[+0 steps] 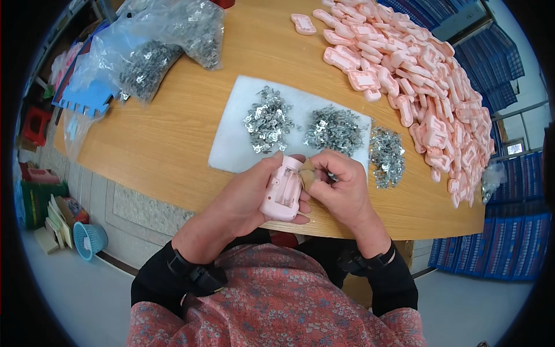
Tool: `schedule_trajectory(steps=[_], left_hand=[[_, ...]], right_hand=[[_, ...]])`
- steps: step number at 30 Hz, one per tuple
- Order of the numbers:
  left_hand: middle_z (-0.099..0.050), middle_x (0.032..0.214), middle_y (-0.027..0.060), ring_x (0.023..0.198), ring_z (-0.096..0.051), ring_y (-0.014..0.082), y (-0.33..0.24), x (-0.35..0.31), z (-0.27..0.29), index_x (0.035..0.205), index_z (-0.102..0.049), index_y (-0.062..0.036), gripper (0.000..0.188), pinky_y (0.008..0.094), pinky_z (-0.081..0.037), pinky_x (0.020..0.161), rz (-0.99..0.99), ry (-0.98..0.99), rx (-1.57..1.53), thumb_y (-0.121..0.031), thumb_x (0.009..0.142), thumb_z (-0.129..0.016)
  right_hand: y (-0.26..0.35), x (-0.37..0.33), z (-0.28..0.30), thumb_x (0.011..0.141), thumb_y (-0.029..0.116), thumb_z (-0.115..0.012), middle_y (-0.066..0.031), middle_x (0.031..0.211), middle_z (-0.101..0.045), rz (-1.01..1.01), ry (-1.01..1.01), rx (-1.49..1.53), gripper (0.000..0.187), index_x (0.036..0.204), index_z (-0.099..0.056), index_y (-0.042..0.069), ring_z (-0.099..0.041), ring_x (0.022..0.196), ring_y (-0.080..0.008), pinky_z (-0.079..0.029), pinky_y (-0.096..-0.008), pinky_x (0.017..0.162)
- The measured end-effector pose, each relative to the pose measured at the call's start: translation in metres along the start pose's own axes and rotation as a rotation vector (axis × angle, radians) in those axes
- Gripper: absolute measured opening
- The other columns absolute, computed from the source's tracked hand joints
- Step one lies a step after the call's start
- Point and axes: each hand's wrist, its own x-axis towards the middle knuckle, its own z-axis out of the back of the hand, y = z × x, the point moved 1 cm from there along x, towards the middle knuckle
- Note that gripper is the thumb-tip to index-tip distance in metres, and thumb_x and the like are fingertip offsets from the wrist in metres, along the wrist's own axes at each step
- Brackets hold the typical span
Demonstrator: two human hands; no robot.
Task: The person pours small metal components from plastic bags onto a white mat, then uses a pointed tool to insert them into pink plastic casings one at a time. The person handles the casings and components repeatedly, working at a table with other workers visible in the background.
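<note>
A pale pink plastic housing (276, 203) with a long open compartment rests in my left hand (247, 194), the thumb along its left side and the fingers beneath it. My right hand (346, 188) is closed in a pinch at the housing's upper right edge, with a tan finger cover (307, 173) on a fingertip. Whatever the pinch holds is hidden. Just beyond my hands, a left heap of small silvery metal clips (269, 118) and a middle heap of metal clips (332, 132) lie on a white foam sheet (231, 130).
To the right, a third heap of metal clips (387, 157) sits on the wooden table (156, 150). A large pile of pink housings (422, 81) covers the far right. Clear bags of metal parts (151, 69) lie at the far left. Blue stacked trays (491, 246) stand beyond the right edge.
</note>
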Motion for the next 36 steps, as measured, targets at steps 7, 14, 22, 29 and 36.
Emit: schedule_trajectory(steps=[7,14,22,29,36], left_hand=[[-0.065,0.096,0.0131,0.081,-0.070,0.0294,0.003,0.001,-0.003,0.138,-0.045,-0.0072,0.050,0.0468,-0.060,0.076,-0.015,-0.031,0.038,-0.041,0.109,-0.024],[-0.065,0.096,0.0128,0.079,-0.070,0.0266,0.009,0.007,0.004,0.138,-0.044,-0.0072,0.046,0.0453,-0.061,0.075,-0.024,-0.016,0.171,-0.038,0.109,-0.027],[-0.066,0.094,0.0139,0.078,-0.069,0.0283,0.006,0.005,-0.005,0.144,-0.039,-0.0062,0.050,0.0449,-0.060,0.074,-0.019,-0.023,0.127,-0.039,0.109,-0.024],[-0.066,0.097,0.0143,0.080,-0.069,0.0279,0.008,0.007,-0.002,0.145,-0.040,-0.0056,0.051,0.0446,-0.060,0.074,-0.040,0.036,0.097,-0.039,0.109,-0.024],[-0.065,0.103,0.0135,0.081,-0.070,0.0270,0.014,0.011,0.002,0.144,-0.042,-0.0045,0.052,0.0444,-0.060,0.075,-0.047,-0.001,0.126,-0.039,0.109,-0.025]], right_hand=[[0.005,-0.003,0.000,0.072,0.004,-0.073,-0.0040,0.071,-0.056,0.007,-0.005,-0.153,0.018,0.089,-0.066,0.004,-0.055,0.060,-0.0123,-0.045,-0.0271,0.055],[0.013,-0.003,0.002,0.073,0.004,-0.072,-0.0053,0.073,-0.057,-0.061,0.023,-0.218,0.022,0.094,-0.066,0.004,-0.057,0.062,-0.0143,-0.048,-0.0279,0.057],[0.010,-0.007,0.005,0.078,0.001,-0.067,0.0002,0.072,-0.054,-0.220,-0.001,0.014,0.018,0.095,-0.066,0.000,-0.049,0.064,-0.0060,-0.044,-0.0237,0.058],[0.000,-0.014,-0.001,0.077,0.001,-0.066,-0.0009,0.071,-0.056,-0.207,-0.056,0.059,0.014,0.091,-0.064,0.000,-0.051,0.062,-0.0067,-0.044,-0.0239,0.057],[0.006,-0.016,0.002,0.074,0.003,-0.071,-0.0106,0.076,-0.062,0.081,-0.034,-0.324,0.020,0.092,-0.065,0.002,-0.063,0.063,-0.0230,-0.051,-0.0327,0.057]])
